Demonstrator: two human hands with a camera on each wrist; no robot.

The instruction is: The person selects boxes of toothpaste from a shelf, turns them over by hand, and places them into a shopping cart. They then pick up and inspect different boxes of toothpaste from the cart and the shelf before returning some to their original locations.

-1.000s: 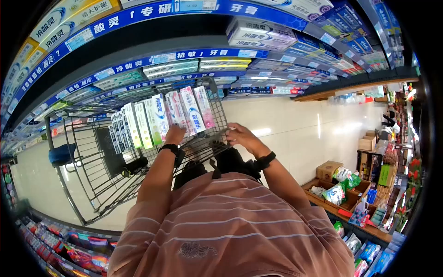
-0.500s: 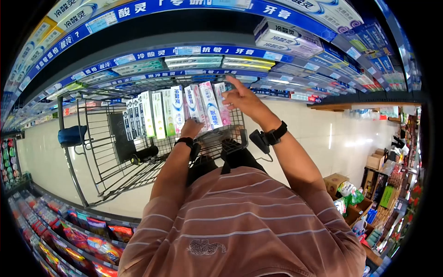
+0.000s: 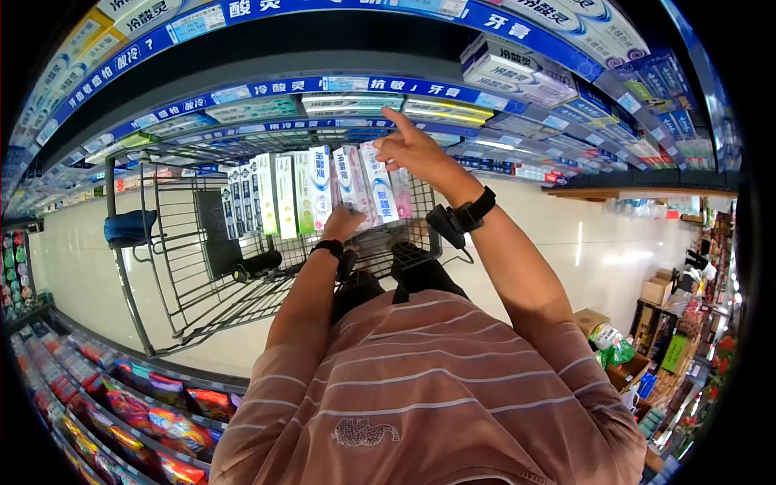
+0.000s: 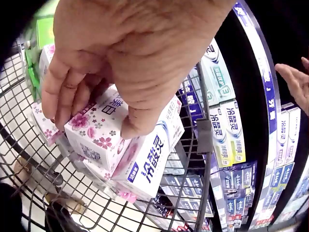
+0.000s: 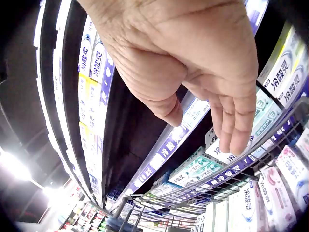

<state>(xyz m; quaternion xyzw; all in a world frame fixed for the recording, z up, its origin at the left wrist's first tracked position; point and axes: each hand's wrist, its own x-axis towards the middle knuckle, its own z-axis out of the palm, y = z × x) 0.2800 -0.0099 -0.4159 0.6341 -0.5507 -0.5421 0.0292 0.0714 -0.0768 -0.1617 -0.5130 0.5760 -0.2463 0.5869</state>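
Note:
A row of upright toothpaste boxes (image 3: 321, 182), white with green, blue and pink prints, stands in a wire shopping cart (image 3: 217, 242). At the row's right part, my left hand (image 3: 344, 223) reaches in. The left wrist view shows its thumb and fingers gripping a white toothpaste box with pink flowers (image 4: 99, 128); another toothpaste box with blue lettering (image 4: 153, 157) leans beside it. My right hand (image 3: 422, 164) is raised over the right end of the row, index finger extended towards the shelf. Nothing is in its fingers (image 5: 236, 125) in the right wrist view.
Shelves of toothpaste run behind the cart, with a blue label strip (image 3: 323, 84) along the edge and purple-white boxes (image 3: 517, 71) above right. Bagged goods (image 3: 174, 428) fill a rack at lower left. Cardboard boxes (image 3: 656, 291) and a wooden bin (image 3: 630, 370) stand at right.
My right hand has left the cart's near right corner and moved up over the boxes towards the shelf. My left hand stays at the boxes. The head view has shifted.

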